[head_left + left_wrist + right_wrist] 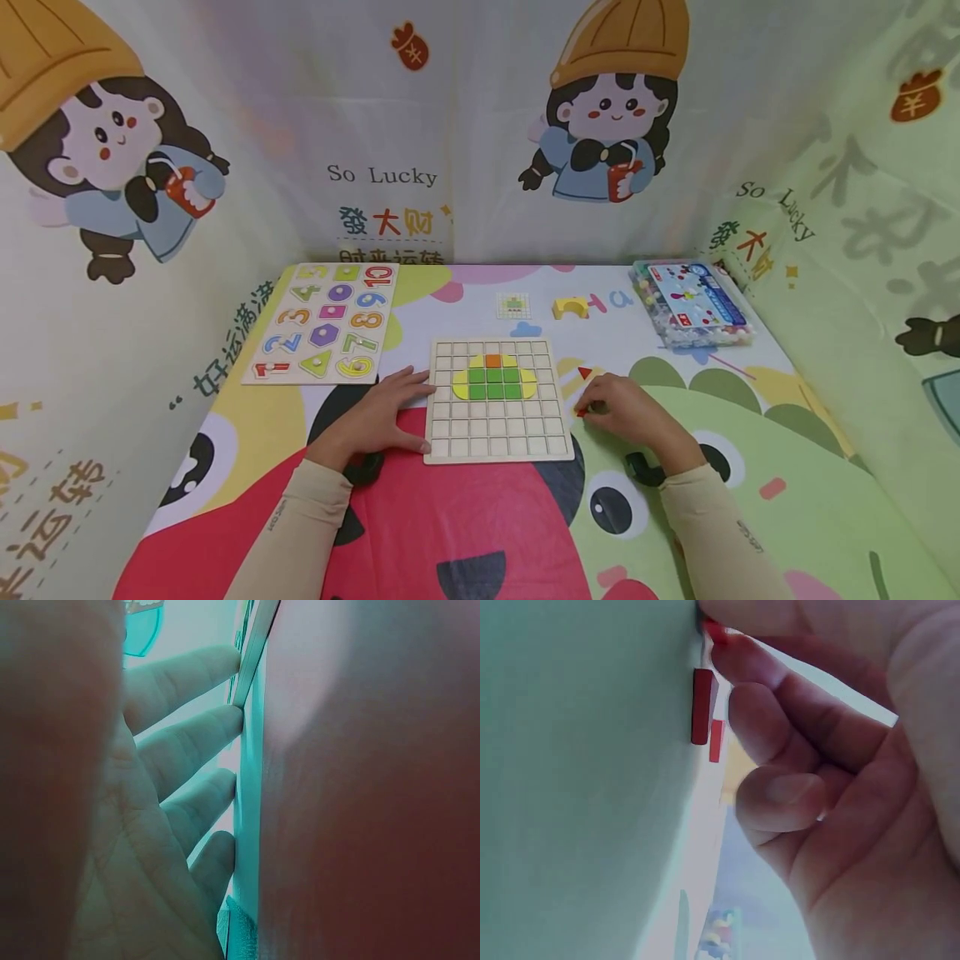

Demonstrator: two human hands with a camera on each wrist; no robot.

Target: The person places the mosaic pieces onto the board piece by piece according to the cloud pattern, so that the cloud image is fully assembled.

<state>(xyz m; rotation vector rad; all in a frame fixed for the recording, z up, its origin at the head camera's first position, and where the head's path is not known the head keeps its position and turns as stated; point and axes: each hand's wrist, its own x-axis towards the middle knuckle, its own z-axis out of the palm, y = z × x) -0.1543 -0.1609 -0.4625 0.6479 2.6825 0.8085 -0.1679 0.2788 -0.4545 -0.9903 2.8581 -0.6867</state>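
A wooden grid board [500, 429] lies flat on the table cover. Set in its upper middle are green squares [495, 383], an orange square [492, 361] and yellow corner pieces [529, 384]. My left hand [378, 417] rests along the board's left edge, fingers extended and thumb near the lower corner; its fingertips [225, 660] meet the edge in the left wrist view. To the right of the board, my right hand [626, 408] pinches a small red piece [716, 631] between thumb and index finger. Past it lie other red pieces [703, 706], including a red triangle [585, 373].
A number-and-shape puzzle board [352, 287] lies at the back left. Behind the grid board are a small pattern card [513, 306] and a yellow arch block [571, 307]. At the back right sits a clear plastic box [690, 304] with a printed label. Fabric walls surround the table.
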